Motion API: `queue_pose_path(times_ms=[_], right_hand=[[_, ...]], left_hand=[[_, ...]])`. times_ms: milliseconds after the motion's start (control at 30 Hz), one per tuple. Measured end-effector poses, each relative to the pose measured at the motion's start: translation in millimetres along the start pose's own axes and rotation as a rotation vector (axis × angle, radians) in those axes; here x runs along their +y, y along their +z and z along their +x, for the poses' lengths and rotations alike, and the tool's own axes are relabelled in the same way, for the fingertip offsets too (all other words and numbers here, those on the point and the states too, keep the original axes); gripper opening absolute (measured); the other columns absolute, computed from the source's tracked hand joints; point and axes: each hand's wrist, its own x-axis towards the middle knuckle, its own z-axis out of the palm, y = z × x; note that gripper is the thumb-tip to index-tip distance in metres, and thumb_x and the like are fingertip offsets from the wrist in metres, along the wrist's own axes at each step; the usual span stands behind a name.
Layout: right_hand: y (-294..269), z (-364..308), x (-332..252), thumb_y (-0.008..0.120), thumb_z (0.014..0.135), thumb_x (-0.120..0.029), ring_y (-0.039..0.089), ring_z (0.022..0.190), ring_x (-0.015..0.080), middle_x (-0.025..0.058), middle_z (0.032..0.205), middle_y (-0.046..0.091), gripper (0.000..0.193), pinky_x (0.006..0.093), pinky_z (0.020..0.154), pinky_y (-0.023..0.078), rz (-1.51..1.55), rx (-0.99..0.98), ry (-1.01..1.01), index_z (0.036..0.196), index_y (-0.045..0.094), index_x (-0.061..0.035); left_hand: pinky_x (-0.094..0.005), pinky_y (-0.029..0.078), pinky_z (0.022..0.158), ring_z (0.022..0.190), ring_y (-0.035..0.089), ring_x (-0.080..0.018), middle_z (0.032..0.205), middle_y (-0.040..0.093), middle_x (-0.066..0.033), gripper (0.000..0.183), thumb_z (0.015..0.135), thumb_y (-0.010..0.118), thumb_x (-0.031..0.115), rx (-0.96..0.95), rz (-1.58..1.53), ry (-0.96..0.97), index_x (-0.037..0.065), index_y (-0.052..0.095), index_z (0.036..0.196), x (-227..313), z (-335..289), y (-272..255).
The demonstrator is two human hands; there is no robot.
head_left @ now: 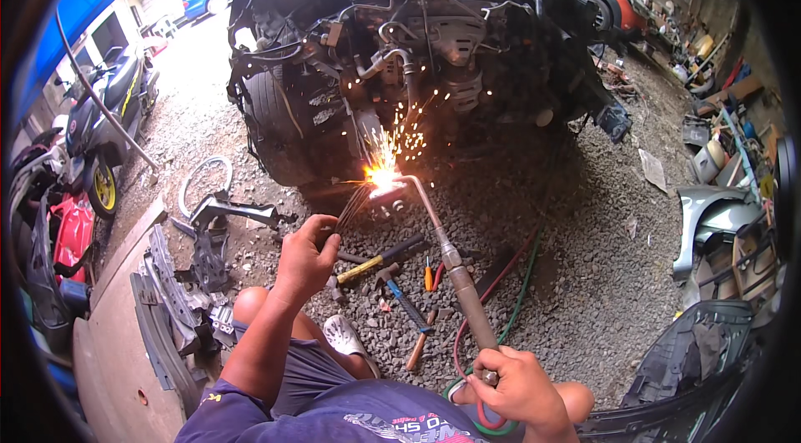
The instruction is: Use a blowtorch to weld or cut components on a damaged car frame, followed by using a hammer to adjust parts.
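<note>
My right hand (pixel 516 386) is wrapped around the rear of a gas torch (pixel 470 299), near its valve knob. The torch's bent copper tip reaches up to a glowing spot, where bright flame and orange sparks (pixel 384 169) fly up. My left hand (pixel 305 258) pinches several thin metal wires (pixel 353 208) that slant up toward the same spot. Behind the flame stands the stripped front of a car (pixel 455 42), its engine exposed. Glare hides the exact place where the wires, tip and metal meet. Red and green hoses (pixel 527 283) run beside the torch.
On the gravel below the flame lie a yellow-handled hammer (pixel 380 259), a blue-handled hammer (pixel 407 307) and an orange screwdriver (pixel 429 274). Removed metal parts (pixel 163 309) lie left, near a parked motorcycle (pixel 104 122). A silver fender (pixel 709 222) and a dark bumper (pixel 697 351) are at right.
</note>
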Motion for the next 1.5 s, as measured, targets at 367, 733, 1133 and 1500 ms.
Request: queue_pose_path(times_ms=[367, 733, 1133, 1500], right_hand=[[0.4, 0.2, 2.9, 0.084, 0.088, -0.019, 0.072, 0.074, 0.0350, 0.0143, 0.082, 0.069, 0.018, 0.0426, 0.068, 0.058, 0.001, 0.007, -0.006, 0.096, 0.074, -0.0068], [-1.7, 2.2, 1.3, 0.084, 0.088, -0.019, 0.072, 0.075, 0.0352, 0.0144, 0.082, 0.069, 0.018, 0.0427, 0.068, 0.058, 0.004, -0.001, -0.003, 0.097, 0.074, -0.0072], [-0.3, 2.2, 3.0, 0.084, 0.088, -0.019, 0.072, 0.075, 0.0358, 0.0143, 0.083, 0.069, 0.017, 0.0431, 0.069, 0.058, -0.015, -0.003, -0.019, 0.097, 0.074, -0.0074], [-0.3, 2.7, 0.8, 0.083, 0.088, -0.018, 0.072, 0.078, 0.0365, 0.0142, 0.083, 0.070, 0.016, 0.0442, 0.071, 0.058, -0.018, -0.012, 0.007, 0.094, 0.073, -0.0078]], left_hand=[[-0.0352, 0.058, 0.075, 0.079, 0.077, -0.0198, 0.089, 0.080, -0.0167, 0.025, 0.100, 0.073, 0.009, -0.008, 0.003, -0.009, 0.000, 0.071, 0.124, 12.0, 0.6, 0.9], [-0.0353, 0.059, 0.077, 0.082, 0.079, -0.0208, 0.092, 0.081, -0.0181, 0.026, 0.100, 0.073, 0.009, -0.021, 0.005, -0.020, 0.000, 0.071, 0.125, 5.3, 0.9, 2.5], [-0.0374, 0.061, 0.081, 0.089, 0.081, -0.0279, 0.098, 0.081, -0.0218, 0.029, 0.100, 0.074, 0.010, 0.000, 0.027, 0.025, 0.000, 0.071, 0.128, 5.9, 2.4, 1.7], [-0.0376, 0.062, 0.085, 0.096, 0.082, -0.0299, 0.103, 0.082, -0.0234, 0.029, 0.101, 0.074, 0.011, -0.021, 0.040, -0.019, 0.000, 0.071, 0.127, 8.2, 4.9, 4.0]])
